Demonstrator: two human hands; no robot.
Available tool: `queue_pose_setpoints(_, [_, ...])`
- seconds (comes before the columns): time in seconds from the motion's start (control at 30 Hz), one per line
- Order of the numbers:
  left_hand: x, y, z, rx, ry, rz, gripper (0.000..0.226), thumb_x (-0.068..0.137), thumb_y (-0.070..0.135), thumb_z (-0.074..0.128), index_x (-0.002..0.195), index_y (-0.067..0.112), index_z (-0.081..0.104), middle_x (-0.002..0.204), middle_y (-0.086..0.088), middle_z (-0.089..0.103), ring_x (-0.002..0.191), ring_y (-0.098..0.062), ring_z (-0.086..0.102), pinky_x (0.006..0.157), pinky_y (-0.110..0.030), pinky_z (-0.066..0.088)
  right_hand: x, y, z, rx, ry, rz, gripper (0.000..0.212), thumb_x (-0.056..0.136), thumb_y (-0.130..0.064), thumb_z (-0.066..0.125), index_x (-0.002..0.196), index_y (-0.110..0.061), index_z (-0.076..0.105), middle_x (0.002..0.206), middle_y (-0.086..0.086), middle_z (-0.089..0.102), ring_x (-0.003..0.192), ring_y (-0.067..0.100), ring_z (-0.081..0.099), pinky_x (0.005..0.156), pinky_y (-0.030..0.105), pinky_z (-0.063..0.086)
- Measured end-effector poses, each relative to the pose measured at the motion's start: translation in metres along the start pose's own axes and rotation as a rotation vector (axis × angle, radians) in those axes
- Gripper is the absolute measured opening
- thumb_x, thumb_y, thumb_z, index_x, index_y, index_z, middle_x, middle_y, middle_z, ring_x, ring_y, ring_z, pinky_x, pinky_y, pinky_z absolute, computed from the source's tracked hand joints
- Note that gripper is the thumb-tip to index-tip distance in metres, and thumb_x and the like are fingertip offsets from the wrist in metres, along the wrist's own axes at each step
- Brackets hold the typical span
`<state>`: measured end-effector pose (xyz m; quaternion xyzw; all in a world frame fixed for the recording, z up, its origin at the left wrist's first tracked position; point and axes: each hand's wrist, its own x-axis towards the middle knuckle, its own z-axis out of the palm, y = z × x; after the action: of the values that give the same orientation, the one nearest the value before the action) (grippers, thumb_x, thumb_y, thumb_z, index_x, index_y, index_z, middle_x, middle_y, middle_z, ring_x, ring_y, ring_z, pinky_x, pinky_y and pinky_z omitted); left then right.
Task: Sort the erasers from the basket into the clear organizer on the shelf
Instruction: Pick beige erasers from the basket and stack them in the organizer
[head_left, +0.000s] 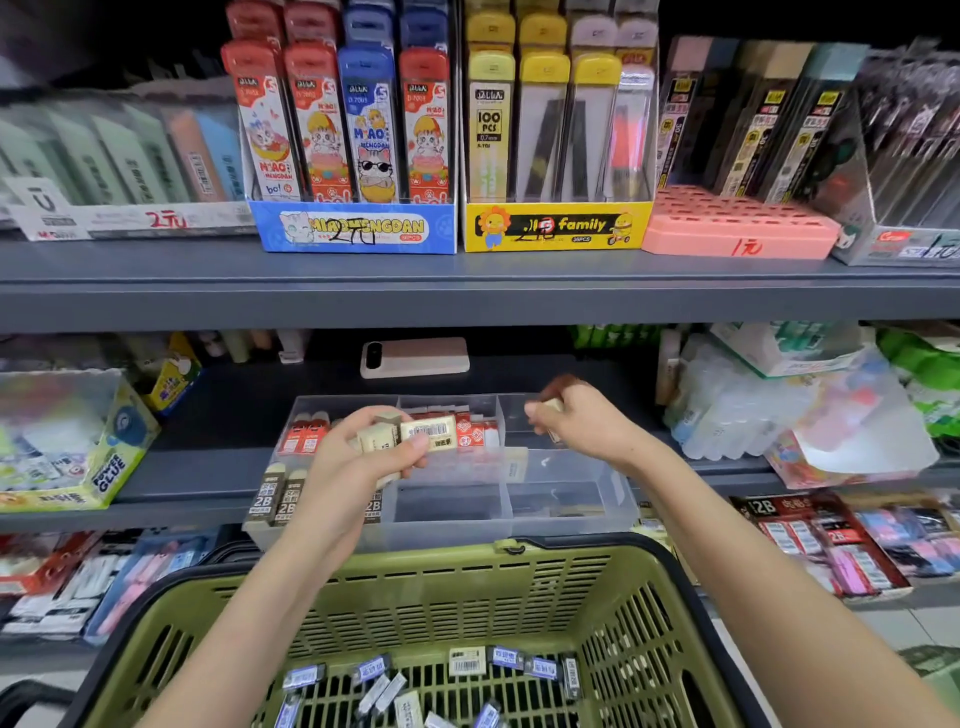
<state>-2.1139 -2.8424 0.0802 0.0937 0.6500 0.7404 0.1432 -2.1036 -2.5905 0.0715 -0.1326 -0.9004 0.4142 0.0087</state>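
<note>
- Nearest on my feed: olive slotted-plastic basket (467, 571) — sleeved erasers (466, 660) loose on its floor.
- Left hand (358, 460) grips a cream eraser stack (415, 434) over the clear organizer (566, 501); right hand (584, 423) pinches one small eraser (553, 406), blurry.
- Organizer sits on the grey shelf (208, 467), phone (415, 357) lying behind it.

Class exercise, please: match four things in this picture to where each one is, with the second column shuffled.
1 phone
2 pink tray
3 cream erasers
4 basket

a in the left hand
b on the upper shelf
c below the organizer, nearest the camera
d on the lower shelf, behind the organizer

Pairs: 1-d, 2-b, 3-a, 4-c
</note>
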Motion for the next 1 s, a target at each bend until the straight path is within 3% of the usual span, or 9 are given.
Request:
queue_pose_setpoints(0.13, [-0.002, -0.003, 0.006, 0.050, 0.000, -0.014, 0.038, 0.061, 0.023, 0.078, 0.095, 0.013, 0.065, 0.075, -0.005, 0.072, 0.074, -0.018, 0.068, 0.072, -0.029, 0.054, 0.006, -0.004, 0.005, -0.057, 0.120, -0.108, 0.019, 0.076, -0.032, 0.074, 0.092, -0.024, 0.071, 0.082, -0.012, 0.053, 0.072, 0.006, 0.051, 0.069, 0.021, 0.039])
queue_pose_setpoints(0.23, [0.000, -0.004, 0.009, 0.064, 0.000, -0.021, 0.033, 0.068, 0.015, 0.078, 0.098, 0.010, 0.064, 0.075, -0.007, 0.071, 0.074, -0.021, 0.068, 0.078, -0.037, 0.053, 0.006, -0.007, 0.007, -0.062, 0.191, -0.101, 0.024, 0.073, -0.033, 0.077, 0.096, -0.027, 0.074, 0.093, -0.010, 0.064, 0.084, 0.006, 0.058, 0.074, 0.020, 0.043])
queue_pose_setpoints(0.37, [0.002, -0.005, 0.013, 0.048, -0.001, -0.051, 0.041, 0.063, 0.020, 0.079, 0.100, 0.009, 0.064, 0.078, -0.009, 0.071, 0.073, -0.022, 0.067, 0.073, -0.033, 0.051, 0.008, -0.006, 0.009, -0.101, 0.112, -0.093, 0.027, 0.075, -0.026, 0.077, 0.100, -0.014, 0.074, 0.100, 0.002, 0.073, 0.090, 0.013, 0.066, 0.084, 0.022, 0.050])
queue_pose_setpoints(0.5, [0.005, -0.009, 0.013, 0.041, -0.007, -0.058, 0.031, 0.070, 0.014, 0.079, 0.098, 0.011, 0.065, 0.078, -0.011, 0.072, 0.074, -0.024, 0.066, 0.075, -0.035, 0.050, 0.007, -0.003, 0.014, -0.210, 0.037, -0.066, 0.033, 0.078, -0.031, 0.073, 0.101, -0.009, 0.070, 0.099, 0.005, 0.070, 0.085, 0.014, 0.062, 0.076, 0.023, 0.048])
queue_pose_setpoints(0.6, [0.007, -0.011, 0.014, 0.029, 0.009, -0.059, 0.027, 0.073, 0.010, 0.078, 0.097, 0.013, 0.066, 0.079, -0.008, 0.072, 0.074, -0.021, 0.068, 0.073, -0.034, 0.051, 0.004, 0.000, 0.016, -0.203, -0.077, -0.047, 0.027, 0.090, -0.031, 0.059, 0.099, -0.007, 0.071, 0.101, 0.005, 0.070, 0.087, 0.013, 0.062, 0.076, 0.024, 0.049])
queue_pose_setpoints(0.77, [0.008, -0.011, 0.016, 0.030, 0.004, -0.047, 0.026, 0.074, 0.009, 0.076, 0.098, 0.012, 0.066, 0.076, -0.006, 0.071, 0.072, -0.018, 0.067, 0.070, -0.030, 0.052, 0.003, -0.003, 0.006, -0.120, -0.216, 0.033, 0.025, 0.096, -0.017, 0.047, 0.101, -0.012, 0.070, 0.106, 0.003, 0.070, 0.079, 0.000, 0.059, 0.065, 0.009, 0.044])
queue_pose_setpoints(0.83, [0.008, -0.011, 0.017, 0.047, 0.006, -0.042, 0.028, 0.075, 0.011, 0.077, 0.100, 0.012, 0.066, 0.076, -0.005, 0.072, 0.071, -0.017, 0.067, 0.069, -0.029, 0.052, -0.002, -0.006, 0.006, -0.197, -0.155, -0.004, 0.028, 0.098, -0.019, 0.043, 0.109, -0.012, 0.068, 0.112, 0.003, 0.068, 0.090, 0.008, 0.061, 0.077, 0.017, 0.046])
queue_pose_setpoints(0.9, [0.008, -0.011, 0.019, 0.054, 0.007, -0.035, 0.025, 0.075, 0.011, 0.077, 0.097, 0.014, 0.066, 0.075, -0.004, 0.072, 0.070, -0.015, 0.067, 0.067, -0.028, 0.052, -0.012, -0.012, 0.008, -0.274, 0.007, -0.081, 0.032, 0.098, -0.028, 0.042, 0.110, -0.012, 0.067, 0.110, 0.004, 0.068, 0.098, 0.017, 0.060, 0.081, 0.027, 0.045])
queue_pose_setpoints(1.0, [0.010, -0.010, 0.023, 0.039, 0.002, -0.042, 0.025, 0.072, 0.014, 0.079, 0.094, 0.015, 0.067, 0.078, -0.004, 0.072, 0.070, -0.014, 0.066, 0.067, -0.029, 0.051, -0.037, -0.031, 0.011, 0.039, 0.063, -0.182, 0.037, 0.095, -0.042, 0.046, 0.097, -0.014, 0.071, 0.094, 0.001, 0.071, 0.091, 0.014, 0.062, 0.081, 0.033, 0.046])
